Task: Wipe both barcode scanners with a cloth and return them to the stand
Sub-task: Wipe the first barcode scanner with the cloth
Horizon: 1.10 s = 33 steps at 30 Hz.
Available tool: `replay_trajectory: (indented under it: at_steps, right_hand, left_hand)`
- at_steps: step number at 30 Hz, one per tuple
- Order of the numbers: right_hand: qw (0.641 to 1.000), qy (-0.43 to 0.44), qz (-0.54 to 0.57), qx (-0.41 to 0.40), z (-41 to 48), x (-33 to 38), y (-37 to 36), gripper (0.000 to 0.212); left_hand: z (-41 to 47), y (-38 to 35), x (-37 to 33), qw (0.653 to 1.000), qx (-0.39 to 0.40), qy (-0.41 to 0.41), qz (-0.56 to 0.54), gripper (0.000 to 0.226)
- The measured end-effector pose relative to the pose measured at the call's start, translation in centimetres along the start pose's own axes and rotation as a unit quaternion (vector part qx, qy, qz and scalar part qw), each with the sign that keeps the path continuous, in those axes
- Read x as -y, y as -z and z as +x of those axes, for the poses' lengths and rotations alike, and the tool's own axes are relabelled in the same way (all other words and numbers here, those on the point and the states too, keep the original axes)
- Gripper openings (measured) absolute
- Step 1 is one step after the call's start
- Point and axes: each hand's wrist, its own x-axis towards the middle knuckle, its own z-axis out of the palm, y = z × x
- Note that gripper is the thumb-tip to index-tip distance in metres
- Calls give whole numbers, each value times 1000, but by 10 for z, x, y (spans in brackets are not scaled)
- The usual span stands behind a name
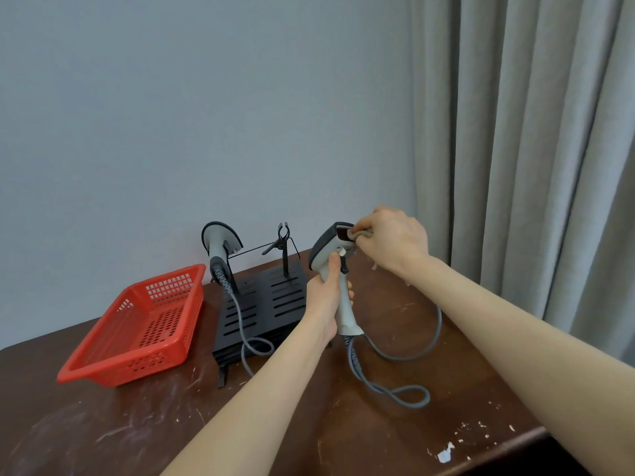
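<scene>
My left hand (326, 297) grips the handle of a grey barcode scanner (330, 249) and holds it upright above the table. My right hand (391, 242) pinches a small beige cloth (362, 233) and presses it against the scanner's dark front window. A second grey scanner (220, 242) sits on the left post of the black slotted stand (268, 304). The stand's right clip holder (283, 238) has nothing in it. Each scanner trails a grey cable (405, 393) over the table.
A red plastic basket (137, 328) sits to the left of the stand on the scratched brown table (137, 434). A grey wall is behind, and a grey curtain (532, 149) hangs at the right. The table's front right edge is near the white chip (446, 453).
</scene>
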Motion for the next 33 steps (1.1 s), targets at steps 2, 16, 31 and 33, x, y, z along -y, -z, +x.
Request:
replay_trajectory:
  at_steps: [2, 16, 31, 33]
  right_hand:
    - [998, 13, 52, -11, -1, 10, 0, 26]
    - [998, 45, 51, 2, -3, 7, -1, 28]
    - [1000, -10, 9, 16, 4, 1, 11, 21]
    - [1000, -12, -6, 3, 4, 2, 8, 22]
  left_hand:
    - [1, -2, -3, 1000, 1, -5, -4, 50]
    - [4, 1, -4, 1000, -4, -15, -5, 50]
    - [1, 5, -5, 1000, 9, -9, -7, 49]
    - [1, 3, -3, 1000, 16, -19, 3, 49]
